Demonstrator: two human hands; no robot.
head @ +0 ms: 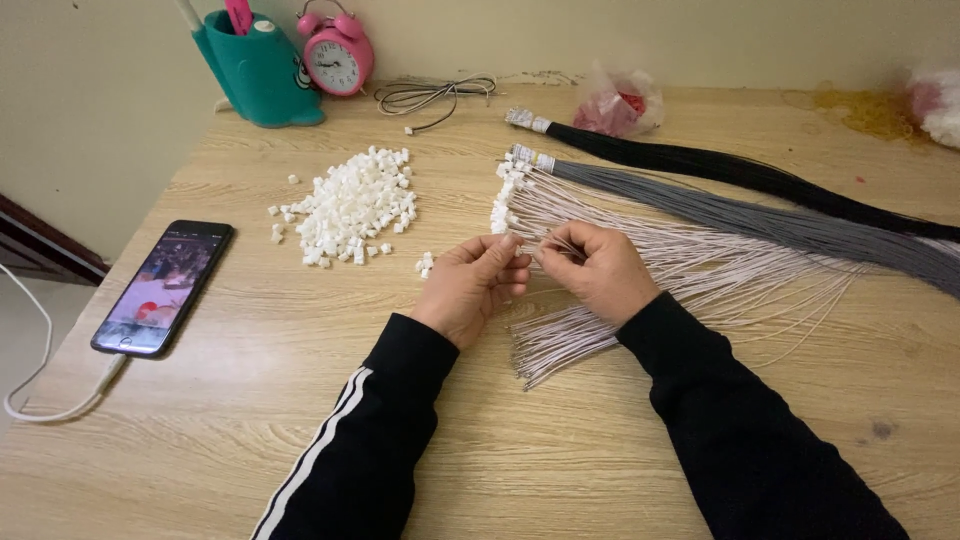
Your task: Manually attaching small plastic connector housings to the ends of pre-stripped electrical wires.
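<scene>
Left hand [468,285] and right hand [597,268], together, pinch white wires [640,265]; beside them, a connector pile [350,205] remains, several wires already capped.

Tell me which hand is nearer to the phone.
Left. The left hand lies right of the phone, across bare table; the right hand is farther right, over the white wires.

The table [230,420] is pale wood with a visible grain and a soft satin sheen. The white connectors [352,205] look like matt plastic. The white wires [640,260], grey wires [780,220] and black wires [740,172] have smooth plastic sheathing, the black ones slightly glossy. The phone [163,287] has a glossy glass face. The sleeves [760,450] are matt black cloth.
</scene>
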